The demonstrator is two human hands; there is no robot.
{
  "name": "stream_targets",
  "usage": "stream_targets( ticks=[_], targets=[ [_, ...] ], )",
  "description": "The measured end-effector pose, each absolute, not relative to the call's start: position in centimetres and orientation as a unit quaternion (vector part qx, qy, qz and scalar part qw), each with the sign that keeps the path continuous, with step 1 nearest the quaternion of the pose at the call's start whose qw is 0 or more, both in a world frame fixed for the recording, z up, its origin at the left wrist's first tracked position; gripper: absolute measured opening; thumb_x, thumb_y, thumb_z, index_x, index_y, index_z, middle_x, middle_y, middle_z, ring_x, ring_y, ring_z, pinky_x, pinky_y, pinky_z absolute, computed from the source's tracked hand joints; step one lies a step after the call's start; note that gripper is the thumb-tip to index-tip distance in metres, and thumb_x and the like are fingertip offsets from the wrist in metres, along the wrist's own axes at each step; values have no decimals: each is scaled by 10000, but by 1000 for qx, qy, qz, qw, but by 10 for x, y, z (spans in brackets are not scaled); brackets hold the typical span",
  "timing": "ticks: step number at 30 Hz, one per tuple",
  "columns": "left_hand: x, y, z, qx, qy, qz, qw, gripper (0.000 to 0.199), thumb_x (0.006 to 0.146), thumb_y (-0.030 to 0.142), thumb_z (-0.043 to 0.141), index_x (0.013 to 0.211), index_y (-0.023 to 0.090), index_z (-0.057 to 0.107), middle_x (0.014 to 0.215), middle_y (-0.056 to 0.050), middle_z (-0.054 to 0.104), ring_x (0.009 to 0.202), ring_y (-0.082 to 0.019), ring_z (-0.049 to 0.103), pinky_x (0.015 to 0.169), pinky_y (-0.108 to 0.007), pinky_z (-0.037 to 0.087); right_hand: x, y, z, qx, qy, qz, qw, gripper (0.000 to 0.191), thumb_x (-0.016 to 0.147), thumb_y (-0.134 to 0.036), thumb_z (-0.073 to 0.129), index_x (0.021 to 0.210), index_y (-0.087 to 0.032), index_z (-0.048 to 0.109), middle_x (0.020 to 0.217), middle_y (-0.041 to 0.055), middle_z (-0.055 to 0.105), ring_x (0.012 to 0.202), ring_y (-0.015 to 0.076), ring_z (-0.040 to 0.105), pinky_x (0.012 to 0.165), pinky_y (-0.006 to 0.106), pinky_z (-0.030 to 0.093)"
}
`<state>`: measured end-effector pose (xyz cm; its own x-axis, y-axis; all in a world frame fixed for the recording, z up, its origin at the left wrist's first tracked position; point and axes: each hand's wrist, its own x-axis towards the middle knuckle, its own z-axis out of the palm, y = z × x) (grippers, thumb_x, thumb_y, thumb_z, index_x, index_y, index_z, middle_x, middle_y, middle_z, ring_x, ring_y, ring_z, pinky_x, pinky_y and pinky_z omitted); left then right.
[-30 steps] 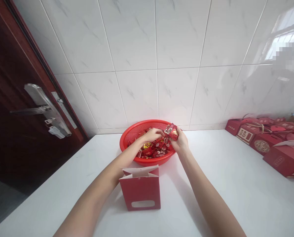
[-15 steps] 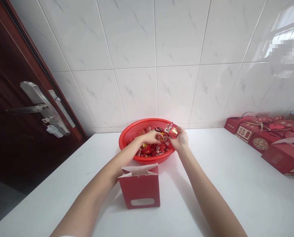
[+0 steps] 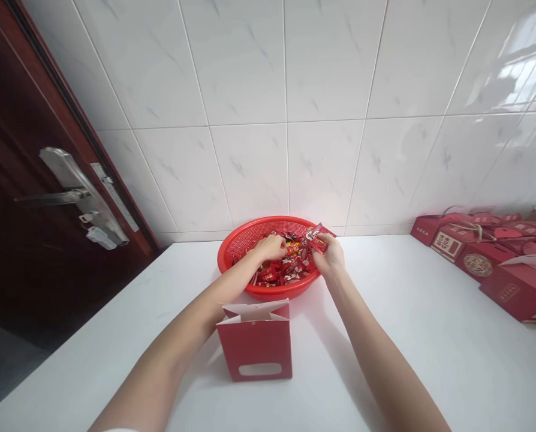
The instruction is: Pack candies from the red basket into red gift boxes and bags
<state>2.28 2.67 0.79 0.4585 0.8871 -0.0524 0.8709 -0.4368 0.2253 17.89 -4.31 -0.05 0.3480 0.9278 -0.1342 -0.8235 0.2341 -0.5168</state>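
Inside the red plastic basket [image 3: 313, 282] lie many wrapped candies [image 3: 295, 270], mostly in red wrappers. My left hand [image 3: 270, 247] reaches into the basket from the left, its fingers closed at a red-and-yellow wrapped candy [image 3: 291, 248]. At the basket's right rim, my right hand [image 3: 331, 257] pinches red candy packets [image 3: 317, 236] with white and gold print, held above the candies; how many is hard to tell. In front of the basket a red paper gift box [image 3: 259, 342] stands upright, its top open and an oval window low on its front.
Several red gift boxes [image 3: 511, 288] with handles crowd the right side of the white table [image 3: 385, 300]. A tiled wall [image 3: 250, 168] rises behind the basket. To the left stands a dark red door [image 3: 16, 252] with a metal handle and hanging keys [image 3: 101, 237].
My left hand has shifted slightly left and up in the basket, its fingers now at a red-and-yellow candy. My right thumb now lies over the packets, which have tilted.
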Motion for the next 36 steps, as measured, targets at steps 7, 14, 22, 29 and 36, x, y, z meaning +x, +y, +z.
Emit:
stream_targets(
  ticks=[7,14,22,29,36],
  targets=[
    [30,24,2,898,424,9,114,356,798,102,601,1088,250,745,1122,-23,748,1107,-225,659,952,-266,501,175,-46,3,-264,-100,564,776,156,635,-26,576,662,-179,582,590,-14,665,539,129,641,533,222,554],
    [34,16,4,908,397,-39,131,549,744,115,606,1271,261,656,1140,-42,731,964,-239,688,786,-269,528,174,-47,6,-267,-106,564,774,145,627,-39,581,664,-178,591,581,-10,669,525,126,637,510,215,547],
    [32,18,10,908,376,-52,178,487,733,180,612,1199,285,706,981,-17,740,853,-250,689,703,-282,497,174,-46,3,-274,-118,557,775,140,646,-55,610,655,-191,578,579,-19,659,523,125,636,497,213,544],
    [31,16,9,898,362,-60,244,234,779,302,615,981,260,727,1000,-9,726,871,-206,664,698,-249,480,174,-47,5,-275,-114,562,772,142,627,-58,608,667,-194,594,609,-6,676,554,136,639,488,214,537],
    [46,2,10,900,354,-55,249,199,740,390,721,738,206,644,767,-11,647,709,-197,610,619,-266,443,175,-48,5,-279,-96,561,774,143,642,-36,575,640,-179,578,560,-21,638,524,106,601,484,185,502]
  ],
)
